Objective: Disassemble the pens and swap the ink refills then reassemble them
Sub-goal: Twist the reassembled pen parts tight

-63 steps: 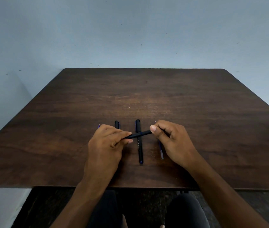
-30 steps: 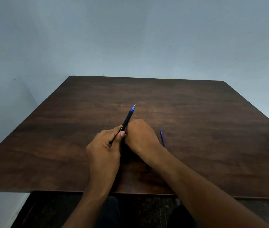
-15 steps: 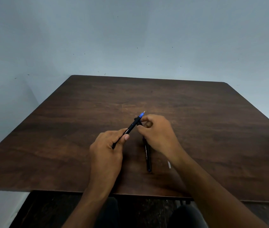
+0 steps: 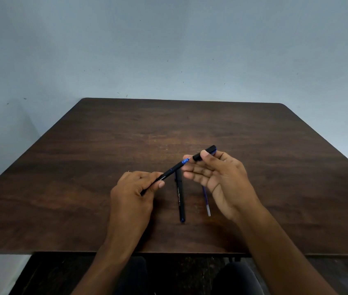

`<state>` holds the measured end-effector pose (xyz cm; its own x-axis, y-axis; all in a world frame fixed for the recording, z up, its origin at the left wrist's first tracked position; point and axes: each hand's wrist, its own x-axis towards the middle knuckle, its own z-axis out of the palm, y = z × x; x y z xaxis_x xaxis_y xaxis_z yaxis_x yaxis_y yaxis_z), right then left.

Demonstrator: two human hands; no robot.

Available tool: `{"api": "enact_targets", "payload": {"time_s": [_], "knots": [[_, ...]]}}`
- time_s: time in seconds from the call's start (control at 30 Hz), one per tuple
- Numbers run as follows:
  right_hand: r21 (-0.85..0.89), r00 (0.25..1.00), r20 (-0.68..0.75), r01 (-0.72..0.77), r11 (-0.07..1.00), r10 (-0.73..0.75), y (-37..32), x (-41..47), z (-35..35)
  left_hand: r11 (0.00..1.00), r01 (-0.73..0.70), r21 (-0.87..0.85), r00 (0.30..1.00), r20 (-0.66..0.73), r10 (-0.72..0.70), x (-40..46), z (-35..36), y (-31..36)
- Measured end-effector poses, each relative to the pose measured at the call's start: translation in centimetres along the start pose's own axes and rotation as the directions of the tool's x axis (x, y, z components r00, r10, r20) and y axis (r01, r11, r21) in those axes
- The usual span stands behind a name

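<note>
Since half a second ago the right hand (image 4: pixel 220 177) has drawn away to the right of the pen tip, carrying the black cap (image 4: pixel 204 153) with it, so the blue nib now shows bare. The cap is pinched between that hand's thumb and forefinger, its open end pointing down-left toward the nib, with a small gap between them; the other fingers are loosely spread, palm turned inward. The held pen (image 4: pixel 170 171) slants up to the right above the desk (image 4: pixel 83 167), its lower barrel gripped in the closed left hand (image 4: pixel 133 188), thumb pressed along it. Below the pen, a second black pen (image 4: pixel 180 199) lies flat on the desk, running toward the near edge. Just to its right lies a loose blue ink refill (image 4: pixel 206 202), its far end hidden behind the right hand. A pale blue-grey wall (image 4: pixel 168 50) rises behind the desk
</note>
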<state>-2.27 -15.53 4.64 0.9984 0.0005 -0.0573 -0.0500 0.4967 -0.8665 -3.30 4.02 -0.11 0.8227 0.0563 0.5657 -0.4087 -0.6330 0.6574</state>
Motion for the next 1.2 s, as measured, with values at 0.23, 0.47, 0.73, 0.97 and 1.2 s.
{"api": "enact_targets", "payload": {"time_s": [0.23,0.47,0.73,0.97,1.2], "knots": [[-0.043,0.999,-0.032,0.041,0.998,-0.042,0.7,0.1,0.1,0.999,-0.026,0.021,0.999,0.028,0.025,0.1,0.0,0.2],[-0.102,0.999,0.000,0.041,0.994,-0.042,1.7,0.0,0.3,0.999,-0.030,0.018,0.999,0.023,0.029,0.0,0.1,0.0],[-0.087,0.999,-0.007,0.038,0.995,-0.039,2.7,0.3,0.6,0.999,-0.046,0.008,0.999,0.009,0.046,-0.1,0.0,0.1],[-0.150,0.996,0.000,0.086,0.985,-0.087,2.8,0.6,0.4,0.998,-0.065,0.020,0.998,0.005,0.065,-0.1,0.2,0.0],[-0.165,0.997,0.010,0.078,0.983,-0.078,3.1,0.6,0.4,0.995,-0.088,0.043,0.996,0.023,0.087,0.0,0.2,0.3]]}}
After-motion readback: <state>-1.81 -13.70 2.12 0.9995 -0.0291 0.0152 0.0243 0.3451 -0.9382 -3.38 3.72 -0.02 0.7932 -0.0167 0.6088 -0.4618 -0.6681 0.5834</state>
